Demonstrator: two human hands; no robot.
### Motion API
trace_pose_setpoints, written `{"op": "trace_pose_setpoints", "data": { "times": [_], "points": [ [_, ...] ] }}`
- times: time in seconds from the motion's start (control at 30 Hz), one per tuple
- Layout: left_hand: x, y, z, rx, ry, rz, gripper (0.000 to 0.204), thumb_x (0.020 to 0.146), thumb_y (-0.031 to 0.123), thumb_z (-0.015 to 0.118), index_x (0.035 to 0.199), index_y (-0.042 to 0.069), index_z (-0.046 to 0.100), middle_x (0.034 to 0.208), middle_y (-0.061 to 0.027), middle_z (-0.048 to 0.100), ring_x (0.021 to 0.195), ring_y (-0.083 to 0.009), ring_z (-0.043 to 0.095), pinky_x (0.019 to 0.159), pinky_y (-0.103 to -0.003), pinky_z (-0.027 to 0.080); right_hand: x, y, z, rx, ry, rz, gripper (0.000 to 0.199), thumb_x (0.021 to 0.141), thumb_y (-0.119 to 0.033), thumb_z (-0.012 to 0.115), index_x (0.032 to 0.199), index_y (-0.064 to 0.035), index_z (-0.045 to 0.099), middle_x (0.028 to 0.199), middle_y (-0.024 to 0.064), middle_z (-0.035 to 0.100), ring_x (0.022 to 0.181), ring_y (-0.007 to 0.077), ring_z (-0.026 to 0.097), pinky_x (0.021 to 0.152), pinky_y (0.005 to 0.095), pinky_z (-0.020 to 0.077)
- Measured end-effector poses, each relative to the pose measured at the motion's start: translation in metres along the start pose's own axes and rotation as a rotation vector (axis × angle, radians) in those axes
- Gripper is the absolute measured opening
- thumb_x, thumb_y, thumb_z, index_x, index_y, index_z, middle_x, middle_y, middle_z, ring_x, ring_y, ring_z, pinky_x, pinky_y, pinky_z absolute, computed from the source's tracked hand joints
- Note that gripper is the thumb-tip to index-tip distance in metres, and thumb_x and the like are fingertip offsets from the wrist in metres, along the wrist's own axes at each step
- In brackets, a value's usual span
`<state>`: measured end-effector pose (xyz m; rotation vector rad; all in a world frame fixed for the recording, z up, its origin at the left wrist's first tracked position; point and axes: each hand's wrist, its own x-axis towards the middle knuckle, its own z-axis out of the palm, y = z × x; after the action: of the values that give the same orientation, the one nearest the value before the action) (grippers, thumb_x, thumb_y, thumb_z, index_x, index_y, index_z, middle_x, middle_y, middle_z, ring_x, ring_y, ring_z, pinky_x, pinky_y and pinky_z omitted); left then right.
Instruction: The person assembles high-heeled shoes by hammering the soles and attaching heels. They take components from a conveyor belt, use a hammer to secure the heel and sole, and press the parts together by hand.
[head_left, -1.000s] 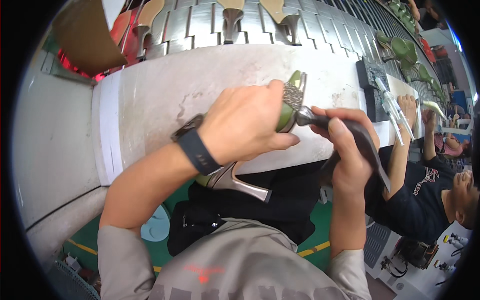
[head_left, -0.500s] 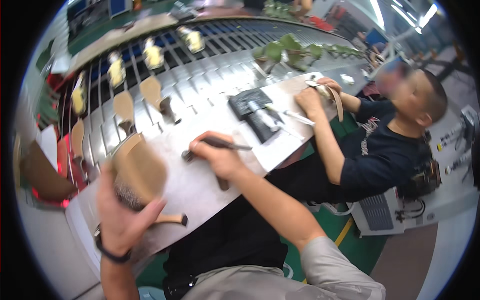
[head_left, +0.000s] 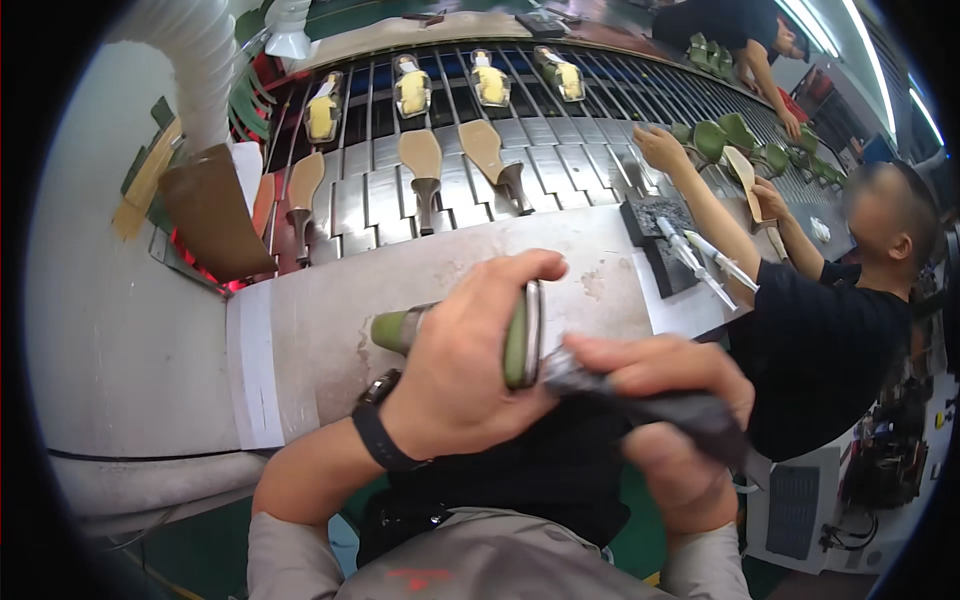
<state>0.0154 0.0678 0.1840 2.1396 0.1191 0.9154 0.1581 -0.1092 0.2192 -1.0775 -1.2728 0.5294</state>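
My left hand [head_left: 465, 370] is wrapped round a green shoe piece [head_left: 517, 345] with a thin pale edge. Another green end [head_left: 392, 330] of it sticks out on the far side of the hand, and the middle is hidden by my palm. Close to that pale edge, my right hand [head_left: 690, 400] grips a dark tool [head_left: 690, 415] with a greyish head [head_left: 575, 375]. Motion smears the tool, so its exact kind cannot be told. The tool's head is near the shoe piece; whether they touch I cannot tell.
Beyond the pale worktable [head_left: 330, 330] runs a slatted steel conveyor [head_left: 360, 215] with tan heeled soles [head_left: 420, 155] and yellow-filled clear-shelled pieces [head_left: 412, 88]. A black block [head_left: 665, 245] with syringe-like tubes lies at right. A co-worker [head_left: 840, 330] holds a tan sole [head_left: 745, 180].
The tan-soled shoe is turned in my left hand, showing green sides. Both hands have come closer together, and the tool has moved right. The co-worker now reaches toward the conveyor.
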Motion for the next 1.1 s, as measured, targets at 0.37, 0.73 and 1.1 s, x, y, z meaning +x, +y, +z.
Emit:
{"op": "trace_pose_setpoints", "data": {
  "times": [0.37,0.73,1.1],
  "points": [
    [-0.036,0.013,0.012,0.085,0.011,0.117,0.092,0.065,-0.006,0.075,0.151,-0.005,0.043,0.135,-0.0263,0.066,0.123,-0.0447,0.067,0.109,-0.052,0.052,0.038,-0.023,-0.003,0.033,-0.037,0.298,0.027,0.091,-0.008,0.077,0.111,0.0084,0.071,0.111,0.0210,0.078,0.106,0.0210,0.074,0.098,0.0334,0.0567],
    [-0.156,-0.052,0.043,0.604,0.199,0.142,0.095,0.096,0.057,0.072,0.160,-0.003,0.034,0.154,-0.0335,0.052,0.141,-0.0463,0.056,0.121,-0.066,0.032,-0.078,0.043,0.039,0.165,0.072,0.580,0.026,0.098,-0.003,0.073,0.123,0.0044,0.067,0.125,0.0183,0.077,0.111,0.0178,0.073,0.099,0.0315,0.0571],
    [-0.178,-0.072,0.045,0.811,0.221,0.099,0.097,0.093,0.053,0.079,0.159,-0.002,0.034,0.155,-0.0321,0.049,0.143,-0.0495,0.052,0.123,-0.066,0.029,-0.106,0.049,0.066,-0.099,-0.190,0.213,0.040,0.081,-0.008,0.090,0.113,0.0046,0.070,0.121,0.0276,0.074,0.117,0.0419,0.074,0.095,0.0449,0.0639]
  ]
}}
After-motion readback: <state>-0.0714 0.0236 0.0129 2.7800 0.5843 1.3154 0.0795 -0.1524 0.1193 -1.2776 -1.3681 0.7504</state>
